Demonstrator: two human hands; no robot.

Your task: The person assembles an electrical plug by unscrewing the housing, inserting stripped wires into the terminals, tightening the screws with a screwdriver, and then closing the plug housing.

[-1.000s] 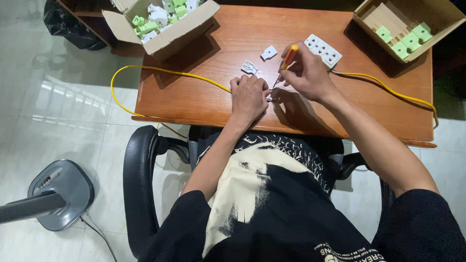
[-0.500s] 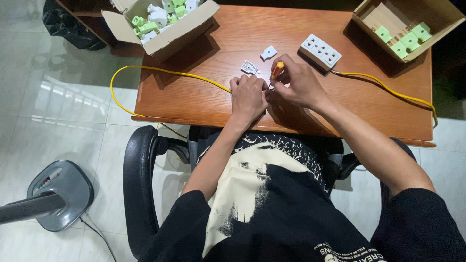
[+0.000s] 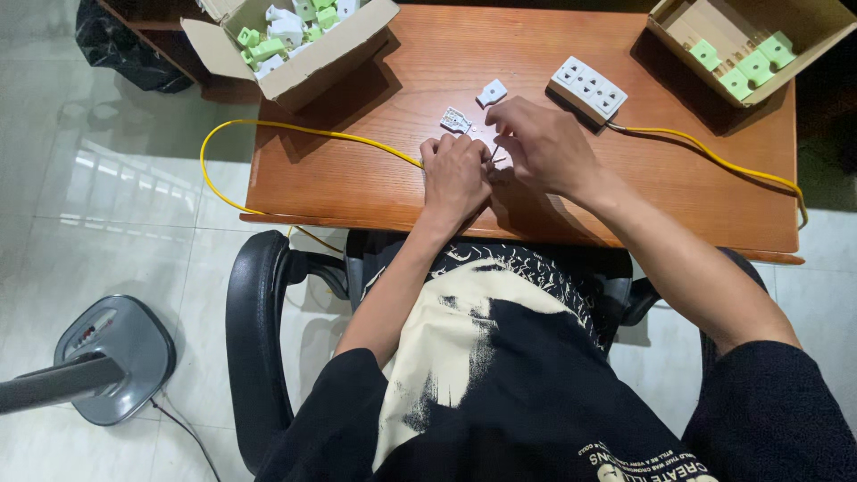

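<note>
The left hand clamps the yellow cable end; the right hand pinches a thin tool there, which could slip and nick fingers.

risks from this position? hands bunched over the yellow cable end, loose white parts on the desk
1. Both hands, left hand and right hand, crowd the yellow cable end; what they pinch is hidden, so a slip could go unseen.
2. The small white plastic pieces lie loose nearby and might get knocked away.
3. The cable loops off the wooden desk edge; a snag could tug the white multi-socket block.
</note>
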